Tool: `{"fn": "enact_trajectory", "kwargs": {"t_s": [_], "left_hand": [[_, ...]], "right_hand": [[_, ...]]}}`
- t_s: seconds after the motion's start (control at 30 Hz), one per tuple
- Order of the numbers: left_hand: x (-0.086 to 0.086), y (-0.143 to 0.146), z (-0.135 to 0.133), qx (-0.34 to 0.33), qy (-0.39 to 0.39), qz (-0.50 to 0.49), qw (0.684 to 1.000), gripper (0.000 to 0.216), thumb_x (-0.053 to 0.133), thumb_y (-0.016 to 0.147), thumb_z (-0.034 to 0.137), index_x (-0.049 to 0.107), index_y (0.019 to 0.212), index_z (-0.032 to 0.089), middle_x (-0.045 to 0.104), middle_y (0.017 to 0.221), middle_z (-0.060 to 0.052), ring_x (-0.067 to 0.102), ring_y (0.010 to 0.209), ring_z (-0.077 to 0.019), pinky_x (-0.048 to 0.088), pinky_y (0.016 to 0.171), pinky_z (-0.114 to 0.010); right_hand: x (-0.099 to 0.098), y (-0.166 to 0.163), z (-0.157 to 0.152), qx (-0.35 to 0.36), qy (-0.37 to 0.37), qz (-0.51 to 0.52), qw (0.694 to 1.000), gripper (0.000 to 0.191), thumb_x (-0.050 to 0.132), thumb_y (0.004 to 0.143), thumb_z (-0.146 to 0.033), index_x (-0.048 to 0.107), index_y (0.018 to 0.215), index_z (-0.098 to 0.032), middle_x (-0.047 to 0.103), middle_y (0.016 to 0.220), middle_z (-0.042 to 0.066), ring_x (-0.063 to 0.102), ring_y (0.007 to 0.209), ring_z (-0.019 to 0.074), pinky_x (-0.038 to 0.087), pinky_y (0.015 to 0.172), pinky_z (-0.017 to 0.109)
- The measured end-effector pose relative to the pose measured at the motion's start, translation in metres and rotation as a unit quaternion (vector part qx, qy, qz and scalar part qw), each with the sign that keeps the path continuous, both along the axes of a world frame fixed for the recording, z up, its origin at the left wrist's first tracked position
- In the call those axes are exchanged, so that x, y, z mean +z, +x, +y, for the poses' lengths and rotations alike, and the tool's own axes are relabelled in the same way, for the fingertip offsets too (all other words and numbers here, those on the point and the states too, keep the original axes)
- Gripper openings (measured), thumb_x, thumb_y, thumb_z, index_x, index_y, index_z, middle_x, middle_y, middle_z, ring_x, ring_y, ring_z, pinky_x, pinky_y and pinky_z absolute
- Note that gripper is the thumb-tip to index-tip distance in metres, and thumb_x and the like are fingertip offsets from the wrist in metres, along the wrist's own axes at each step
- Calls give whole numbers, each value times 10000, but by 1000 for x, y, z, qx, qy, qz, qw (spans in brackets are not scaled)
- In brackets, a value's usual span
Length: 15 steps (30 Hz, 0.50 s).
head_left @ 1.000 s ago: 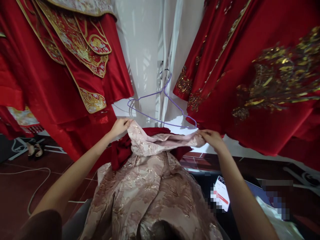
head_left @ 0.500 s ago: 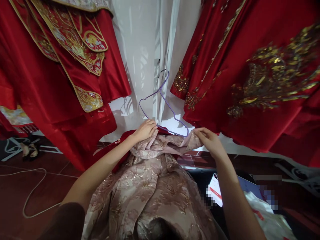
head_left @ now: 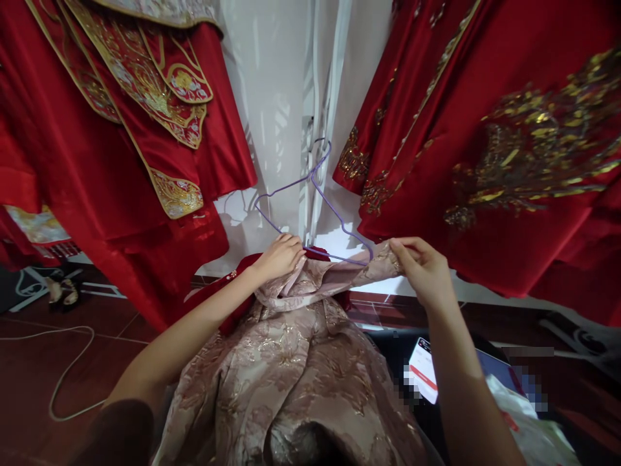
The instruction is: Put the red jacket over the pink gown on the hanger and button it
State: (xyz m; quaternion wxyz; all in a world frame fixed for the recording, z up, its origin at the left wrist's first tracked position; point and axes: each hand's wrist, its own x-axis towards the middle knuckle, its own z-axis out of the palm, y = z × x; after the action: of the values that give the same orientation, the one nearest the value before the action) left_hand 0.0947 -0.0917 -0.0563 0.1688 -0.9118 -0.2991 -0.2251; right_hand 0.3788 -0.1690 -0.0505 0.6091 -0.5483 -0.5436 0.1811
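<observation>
On my remote head view, the brocade garment point(head_left: 291, 362) runs from centre to 6 o'clock. Right hand point(head_left: 424, 268), 3 o'clock of its upper band point(head_left: 339, 285): thumb and fingers pinch the band's end. Left hand point(head_left: 280, 259), 10 o'clock: fingers curled over the band, thumb hidden; I cannot tell whether they also grip the purple hanger point(head_left: 313, 176).

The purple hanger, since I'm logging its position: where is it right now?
In the head view, the purple hanger is near the centre, in front of the pale backdrop, its lower bar by the left hand and the patterned garment.
</observation>
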Motion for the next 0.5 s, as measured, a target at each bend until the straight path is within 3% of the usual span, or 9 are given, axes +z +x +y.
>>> {"fn": "enact_trajectory", "kwargs": {"t_s": [0.13,0.3,0.5], "left_hand": [[3,9,-10,5,10,-1,1000,351,310,949,269,619,853,131,582,895,-88,506,882,-202,376,850,-358],[8,27,-23,4,8,-6,1000,353,311,952,276,621,873,129,586,922,-82,502,897,-198,368,841,-353],[8,36,-28,-1,-4,-45,999,366,297,959,281,627,892,135,590,938,-72,491,898,-188,372,823,-338]], "right_hand": [[19,-11,2,-57,38,-100,993,352,550,778,-562,628,868,-231,700,814,83,658,768,256,510,647,359],[49,-32,22,-105,90,-252,958,242,547,816,-467,639,840,-244,707,836,44,659,833,255,474,717,341],[42,-44,57,-125,114,-250,953,209,504,852,-421,571,847,-223,686,841,65,644,796,241,443,702,328]]}}
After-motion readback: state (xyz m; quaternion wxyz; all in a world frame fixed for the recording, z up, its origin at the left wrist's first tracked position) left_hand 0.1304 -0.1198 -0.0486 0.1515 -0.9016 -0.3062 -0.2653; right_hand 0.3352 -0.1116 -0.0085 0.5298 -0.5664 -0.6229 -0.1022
